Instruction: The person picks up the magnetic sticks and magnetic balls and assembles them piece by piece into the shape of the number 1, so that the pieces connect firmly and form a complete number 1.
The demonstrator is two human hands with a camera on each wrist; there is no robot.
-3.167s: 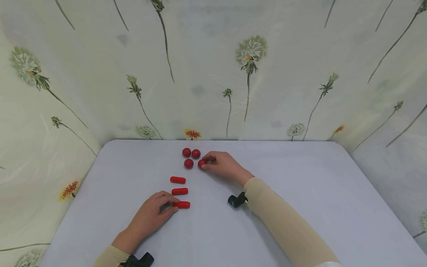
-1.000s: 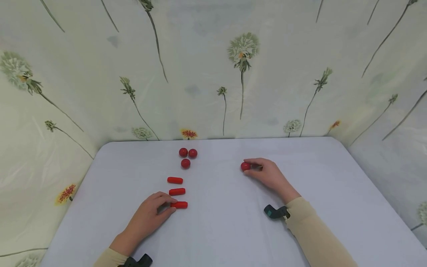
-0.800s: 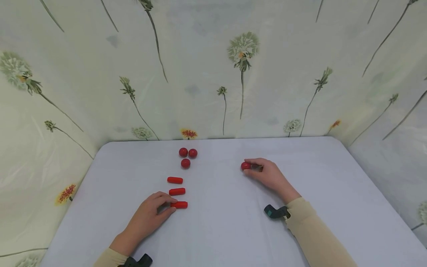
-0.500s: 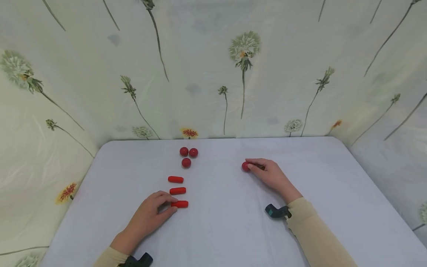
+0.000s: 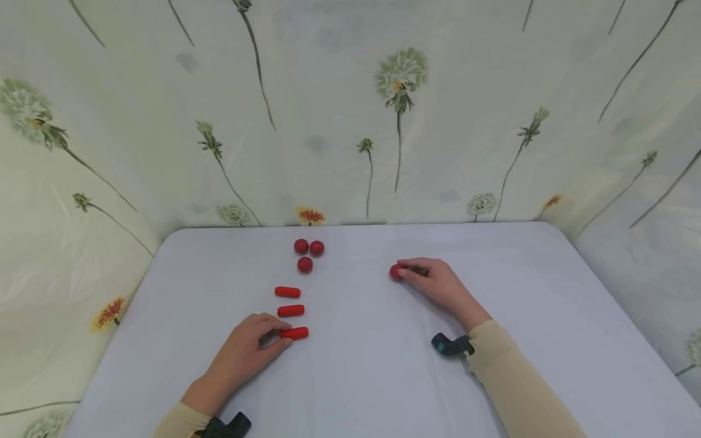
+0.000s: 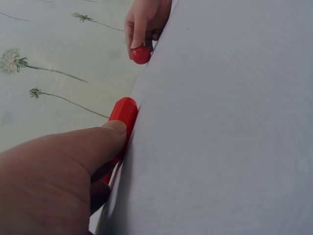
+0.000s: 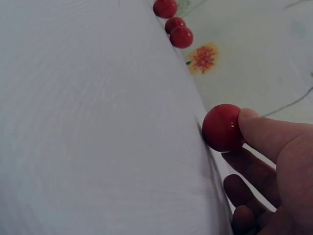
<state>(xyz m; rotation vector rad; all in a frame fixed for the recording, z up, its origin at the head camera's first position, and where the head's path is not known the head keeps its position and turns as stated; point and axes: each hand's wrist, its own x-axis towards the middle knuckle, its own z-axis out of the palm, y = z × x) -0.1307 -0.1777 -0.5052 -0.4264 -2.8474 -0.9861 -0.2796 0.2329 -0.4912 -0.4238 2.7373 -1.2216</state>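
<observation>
My left hand (image 5: pixel 249 348) pinches the nearest of three short red sticks (image 5: pixel 295 333) between thumb and fingers; in the left wrist view the stick (image 6: pixel 124 115) has faceted sides and a blunt end. The other two red sticks (image 5: pixel 287 292) lie in a column just beyond it. Farther right, my right hand (image 5: pixel 438 283) holds a glossy red ball (image 5: pixel 396 272) at the table surface. In the right wrist view the thumb presses one side of this ball (image 7: pixel 222 128), with fingers below it. Three more red balls (image 5: pixel 305 264) sit grouped at the back, left of the right hand.
A white-covered table (image 5: pixel 350 389) carries all these things. Behind it hangs a pale cloth (image 5: pixel 328 109) printed with dandelions. Dark camera mounts (image 5: pixel 450 345) are strapped at both wrists beside beige sleeves (image 5: pixel 515 377).
Over three seconds the right hand took one ball from the group of balls and carried it right. Lately it has shifted slightly left with the ball. The left hand keeps its place on the stick.
</observation>
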